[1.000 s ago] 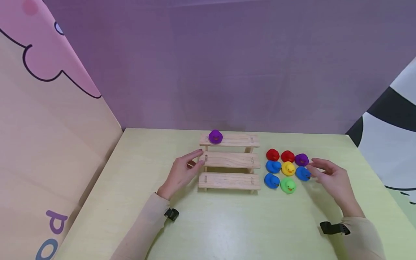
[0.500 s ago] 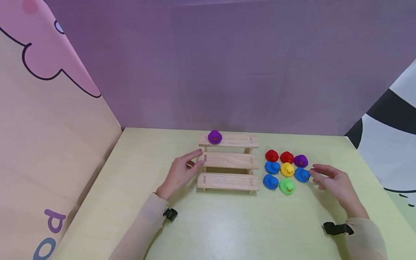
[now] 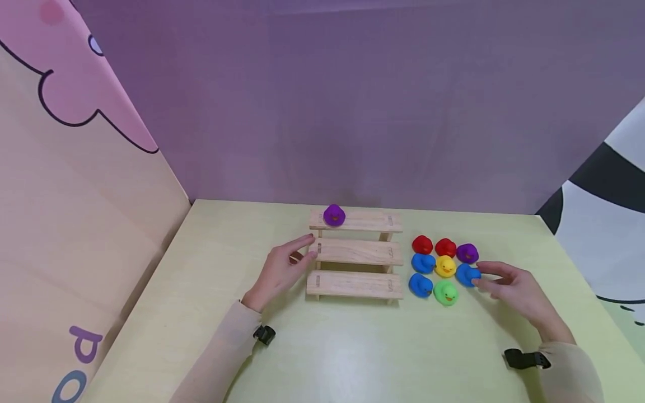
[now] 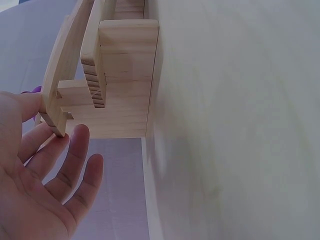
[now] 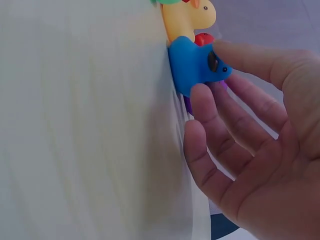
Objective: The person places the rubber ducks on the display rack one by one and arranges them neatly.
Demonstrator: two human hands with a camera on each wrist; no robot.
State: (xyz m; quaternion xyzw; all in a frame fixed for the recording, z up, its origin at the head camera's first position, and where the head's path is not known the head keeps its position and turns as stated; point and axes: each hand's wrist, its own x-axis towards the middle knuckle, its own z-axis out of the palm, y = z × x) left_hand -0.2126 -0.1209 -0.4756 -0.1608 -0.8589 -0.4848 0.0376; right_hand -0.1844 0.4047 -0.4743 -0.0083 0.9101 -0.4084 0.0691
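My left hand (image 3: 279, 272) pinches the left end of the middle step of a three-tier wooden stand (image 3: 358, 251); in the left wrist view the thumb and index finger meet the plank's end (image 4: 54, 112) from either side, other fingers loose. A purple rubber duck (image 3: 334, 215) sits on the top step, toward its left. At the right, my right hand (image 3: 524, 294) has thumb and fingers at the head of a blue rubber duck (image 3: 466, 275), which rests on the table. Its head shows between thumb and fingertips in the right wrist view (image 5: 187, 65).
Beside that duck stand a purple duck (image 3: 467, 253), a yellow duck (image 3: 445, 266) and a green duck (image 3: 446, 293). Two red ducks (image 3: 422, 244) and two more blue ducks (image 3: 423, 263) complete the cluster, right of the stand. A purple wall (image 3: 353, 112) rises behind the table (image 3: 342, 347).
My right hand has drawn back slightly, then closed in on the blue duck's head. The left hand stays at the middle step. The view has shifted slightly.
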